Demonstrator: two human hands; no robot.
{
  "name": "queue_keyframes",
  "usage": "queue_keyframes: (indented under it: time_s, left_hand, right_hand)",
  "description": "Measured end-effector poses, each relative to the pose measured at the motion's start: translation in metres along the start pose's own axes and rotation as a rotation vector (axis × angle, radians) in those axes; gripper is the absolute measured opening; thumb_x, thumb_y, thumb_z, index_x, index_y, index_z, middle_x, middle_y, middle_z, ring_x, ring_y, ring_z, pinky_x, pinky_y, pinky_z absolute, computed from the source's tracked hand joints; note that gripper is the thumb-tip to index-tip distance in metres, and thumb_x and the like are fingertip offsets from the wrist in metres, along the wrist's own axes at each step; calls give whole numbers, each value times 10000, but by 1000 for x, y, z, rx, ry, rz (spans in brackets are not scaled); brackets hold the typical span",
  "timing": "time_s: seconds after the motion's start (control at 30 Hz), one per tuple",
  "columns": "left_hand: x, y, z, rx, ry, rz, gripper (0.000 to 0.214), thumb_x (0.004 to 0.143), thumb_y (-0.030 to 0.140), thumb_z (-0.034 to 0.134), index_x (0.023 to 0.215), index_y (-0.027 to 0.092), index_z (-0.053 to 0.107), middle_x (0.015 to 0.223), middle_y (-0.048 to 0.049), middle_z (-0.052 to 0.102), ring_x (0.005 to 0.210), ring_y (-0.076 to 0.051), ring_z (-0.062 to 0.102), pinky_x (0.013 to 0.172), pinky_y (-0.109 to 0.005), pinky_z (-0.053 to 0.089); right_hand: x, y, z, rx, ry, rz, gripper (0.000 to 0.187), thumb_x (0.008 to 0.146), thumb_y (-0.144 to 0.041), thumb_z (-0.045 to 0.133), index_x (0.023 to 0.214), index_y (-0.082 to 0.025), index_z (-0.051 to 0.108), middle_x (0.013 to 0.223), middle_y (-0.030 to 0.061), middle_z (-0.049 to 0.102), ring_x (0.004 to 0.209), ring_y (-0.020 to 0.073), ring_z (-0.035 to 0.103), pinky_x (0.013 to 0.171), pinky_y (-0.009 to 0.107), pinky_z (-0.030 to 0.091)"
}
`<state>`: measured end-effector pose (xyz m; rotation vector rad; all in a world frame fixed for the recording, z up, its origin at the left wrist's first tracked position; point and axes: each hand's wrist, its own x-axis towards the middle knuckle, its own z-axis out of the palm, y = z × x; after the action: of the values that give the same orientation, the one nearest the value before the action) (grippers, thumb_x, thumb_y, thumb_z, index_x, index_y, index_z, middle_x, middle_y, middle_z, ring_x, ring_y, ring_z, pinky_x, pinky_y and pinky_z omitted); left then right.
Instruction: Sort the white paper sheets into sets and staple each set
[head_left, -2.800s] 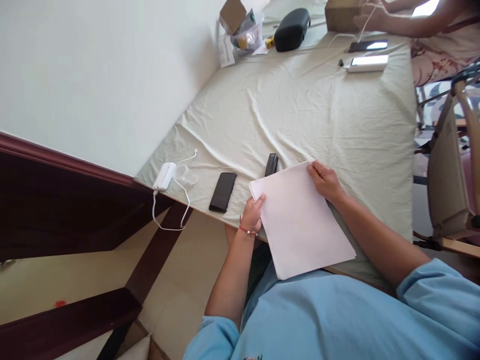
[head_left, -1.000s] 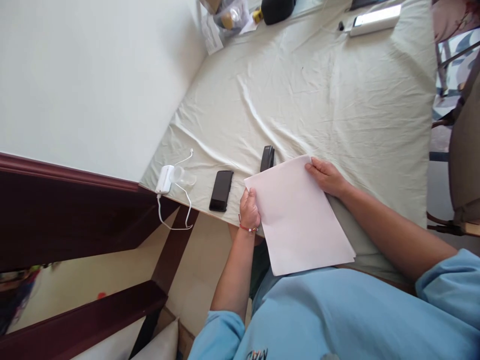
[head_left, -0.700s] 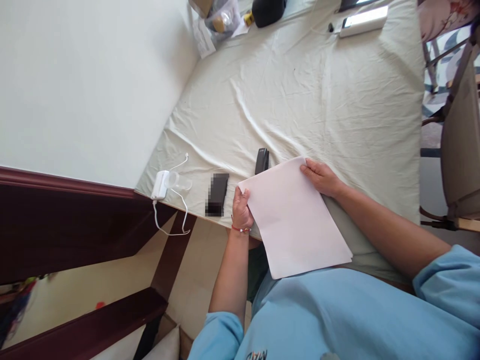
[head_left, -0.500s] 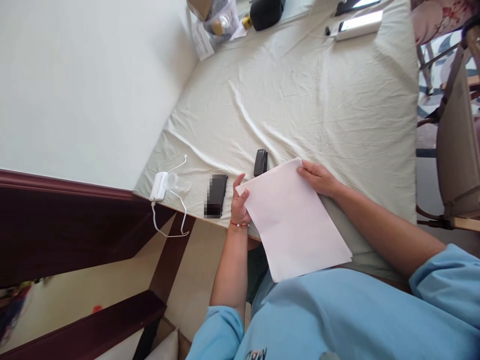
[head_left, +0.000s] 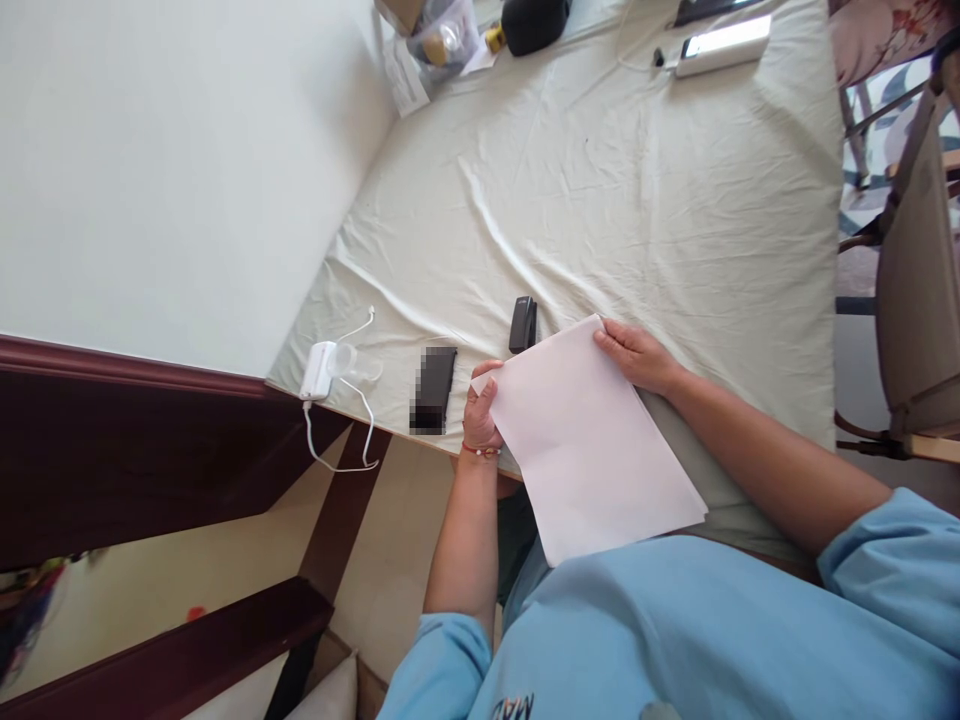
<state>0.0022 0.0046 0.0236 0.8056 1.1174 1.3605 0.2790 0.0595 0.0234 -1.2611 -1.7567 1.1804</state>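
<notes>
A stack of white paper (head_left: 589, 440) lies on the cloth-covered table (head_left: 637, 200), its near end hanging over the table edge above my lap. My left hand (head_left: 481, 412) grips the stack's far left corner, fingers curled round the edge. My right hand (head_left: 636, 352) pinches the far right corner. A black stapler (head_left: 523, 324) sits just beyond the paper's far edge, between my two hands. A black phone (head_left: 433, 389) lies left of my left hand.
A white charger (head_left: 318, 369) with a cable and a clear plastic cup (head_left: 352, 362) sit at the table's left corner. At the far end are a white power bank (head_left: 721, 45), a black case (head_left: 534, 20) and a plastic container (head_left: 442, 40). A chair (head_left: 915, 280) stands on the right.
My left hand briefly opened its fingers at the paper's corner, then closed on it again. The view drifted down and left; the other person at the far end is out of view.
</notes>
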Motion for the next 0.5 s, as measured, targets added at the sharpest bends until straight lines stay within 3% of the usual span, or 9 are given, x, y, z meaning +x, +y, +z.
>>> queue_keyframes:
  time_s: [0.13,0.33,0.43,0.5]
  left_hand:
    - [0,1,1,2,2,-25,514,756,596,849,1111,274,664,1098,-68,776,1037,-267,751,901,-385,587]
    - [2,0,5,17,64,-38,389,862,581,750,1088,268,704,1032,-91,776,939,-257,748,845,-382,590]
    - [3,0,5,88,156,-38,404,813,510,808,1098,247,695,961,-42,774,884,-208,731,828,-329,572]
    - [3,-1,2,148,199,-59,384,752,459,846,1003,219,683,885,-3,753,828,-174,705,814,-294,554]
  right_hand:
    - [0,-2,0,-30,2,4,399,1015,-572,383,792,-244,421,715,-6,487,711,179,469,659,306,362]
    - [1,-1,2,-122,57,6,364,1025,-491,377,756,-248,347,706,3,497,690,185,484,681,327,346]
    - [3,0,3,-195,117,30,356,1023,-446,385,736,-248,315,708,16,523,682,192,482,704,341,335]
    - [5,0,2,-241,119,56,344,1024,-413,387,731,-247,315,718,27,551,690,196,486,715,343,336]
